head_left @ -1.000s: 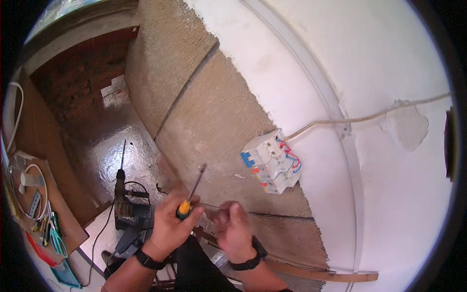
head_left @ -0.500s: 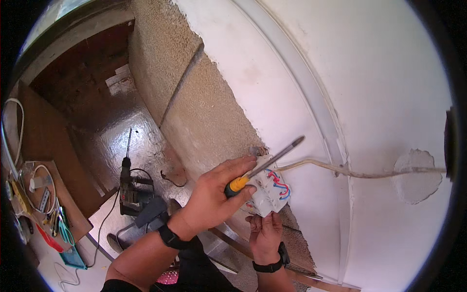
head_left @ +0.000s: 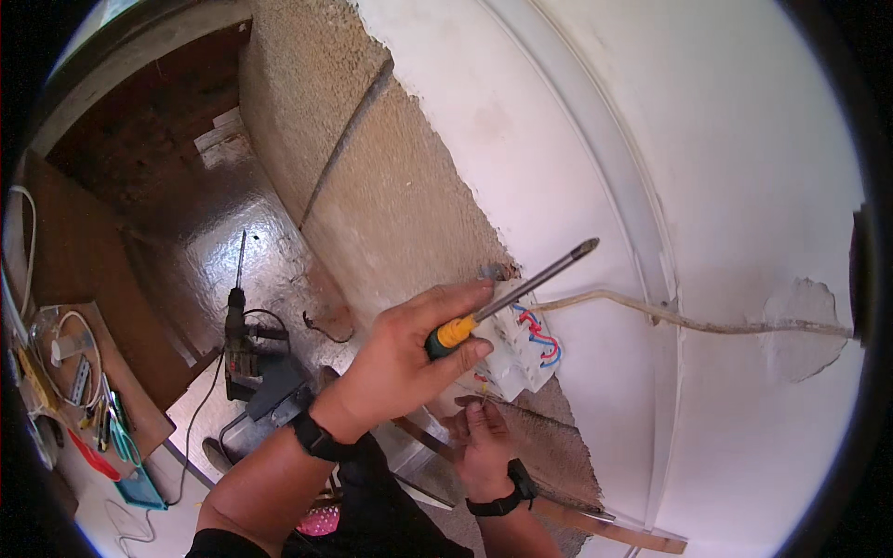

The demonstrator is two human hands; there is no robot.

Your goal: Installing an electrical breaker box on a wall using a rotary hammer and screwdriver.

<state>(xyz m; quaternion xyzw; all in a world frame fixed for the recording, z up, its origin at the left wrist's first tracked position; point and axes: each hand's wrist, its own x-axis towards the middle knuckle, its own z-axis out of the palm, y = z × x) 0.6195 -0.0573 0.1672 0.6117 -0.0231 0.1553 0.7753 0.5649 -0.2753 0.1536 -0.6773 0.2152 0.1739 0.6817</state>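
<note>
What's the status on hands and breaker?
Left hand grips screwdriver, shaft angled up-right. Right hand fingers under breaker unit. Nothing blocking.

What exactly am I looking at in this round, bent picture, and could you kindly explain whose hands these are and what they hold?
The picture comes from a wide fisheye camera worn on a person's head, looking down, so straight edges bend near the rim. There is no machine: the two bare hands belong to the wearer. The left hand has a closed grip on a screwdriver with a yellow and black handle, its shaft pointing up and right. The right hand, lower down, has its fingers at the underside of a white electrical unit with red and blue wires, mounted on the wall; whether it grips anything is unclear. A pale cable runs right from the unit. On the floor below lies a hammer drill, and small hand tools lie on a board at the left.
</note>
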